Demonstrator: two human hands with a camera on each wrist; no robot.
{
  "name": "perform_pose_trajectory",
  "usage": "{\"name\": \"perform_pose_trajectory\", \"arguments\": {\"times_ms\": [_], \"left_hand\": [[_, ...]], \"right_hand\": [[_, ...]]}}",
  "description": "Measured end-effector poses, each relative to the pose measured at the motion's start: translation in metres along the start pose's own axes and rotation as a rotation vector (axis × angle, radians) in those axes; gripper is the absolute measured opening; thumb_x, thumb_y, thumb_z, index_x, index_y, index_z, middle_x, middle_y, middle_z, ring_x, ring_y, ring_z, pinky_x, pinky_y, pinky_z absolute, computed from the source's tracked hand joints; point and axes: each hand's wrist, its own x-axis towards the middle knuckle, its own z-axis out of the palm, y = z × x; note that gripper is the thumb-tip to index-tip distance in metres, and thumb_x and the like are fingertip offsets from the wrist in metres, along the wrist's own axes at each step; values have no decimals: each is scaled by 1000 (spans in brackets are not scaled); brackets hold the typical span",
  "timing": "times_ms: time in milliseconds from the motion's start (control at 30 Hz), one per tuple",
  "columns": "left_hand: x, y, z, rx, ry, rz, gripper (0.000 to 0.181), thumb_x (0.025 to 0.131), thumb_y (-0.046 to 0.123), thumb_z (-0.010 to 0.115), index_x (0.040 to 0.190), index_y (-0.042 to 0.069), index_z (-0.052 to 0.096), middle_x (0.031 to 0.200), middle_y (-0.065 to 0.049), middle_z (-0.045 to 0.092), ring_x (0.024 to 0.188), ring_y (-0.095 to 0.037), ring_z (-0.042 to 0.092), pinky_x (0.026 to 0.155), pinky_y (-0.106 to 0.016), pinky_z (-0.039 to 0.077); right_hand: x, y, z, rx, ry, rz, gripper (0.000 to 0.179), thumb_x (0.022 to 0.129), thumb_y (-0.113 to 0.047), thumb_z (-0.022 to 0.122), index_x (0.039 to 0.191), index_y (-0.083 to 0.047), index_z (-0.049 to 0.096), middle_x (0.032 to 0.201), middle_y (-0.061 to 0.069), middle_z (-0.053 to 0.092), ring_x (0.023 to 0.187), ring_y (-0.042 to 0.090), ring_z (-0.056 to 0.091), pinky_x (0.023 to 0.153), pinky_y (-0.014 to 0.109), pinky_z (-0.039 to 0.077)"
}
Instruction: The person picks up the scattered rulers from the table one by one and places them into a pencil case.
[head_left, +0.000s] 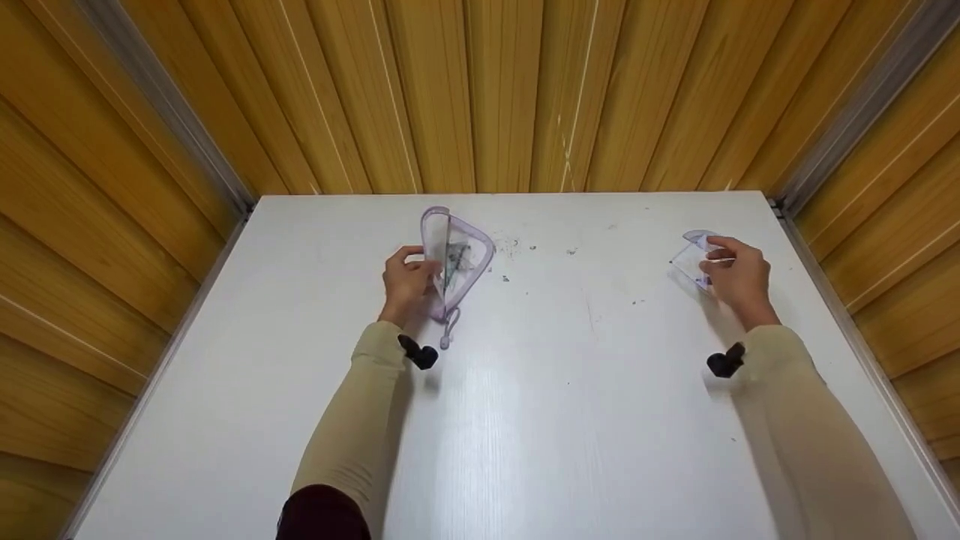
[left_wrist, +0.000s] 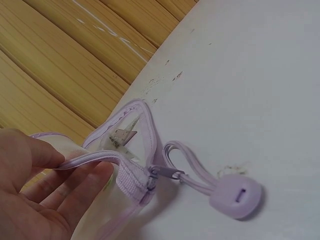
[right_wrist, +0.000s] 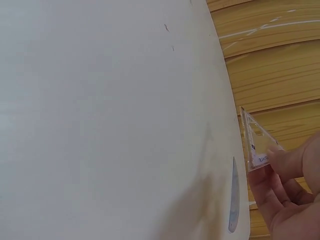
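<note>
At the middle left of the table, my left hand (head_left: 407, 281) pinches the rim of a see-through zipper pouch (left_wrist: 135, 185) with lilac edging. The mouth of the pouch gapes, and some small items show inside, their kinds unclear. A zipper pull with a lilac tab (left_wrist: 236, 196) hangs from its near end. Over on the right, my right hand (head_left: 739, 281) holds a clear triangular set square (right_wrist: 260, 145) between thumb and fingers, tilted up off the table. Just behind it lies a clear, bluish piece with a curved edge (right_wrist: 233, 200), like a protractor, partly hidden in the head view.
The white table (head_left: 525, 420) carries dark scuffs and specks (head_left: 506, 278) near its back middle. Wood-look panels (head_left: 502, 97) rise behind it and at both sides, with grey metal posts (head_left: 870, 120) at the corners.
</note>
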Motion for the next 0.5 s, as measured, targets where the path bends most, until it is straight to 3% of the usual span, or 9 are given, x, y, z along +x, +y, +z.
{"name": "perform_pose_trajectory", "arguments": {"times_ms": [500], "left_hand": [[0,0,0,24,22,22,35,93,7,71,127,2,65,100,-15,77,75,-18,69,58,-27,54]], "right_hand": [[10,-16,-5,16,0,8,50,103,-8,62,152,-12,51,130,18,59,106,24,58,71,9,50]]}}
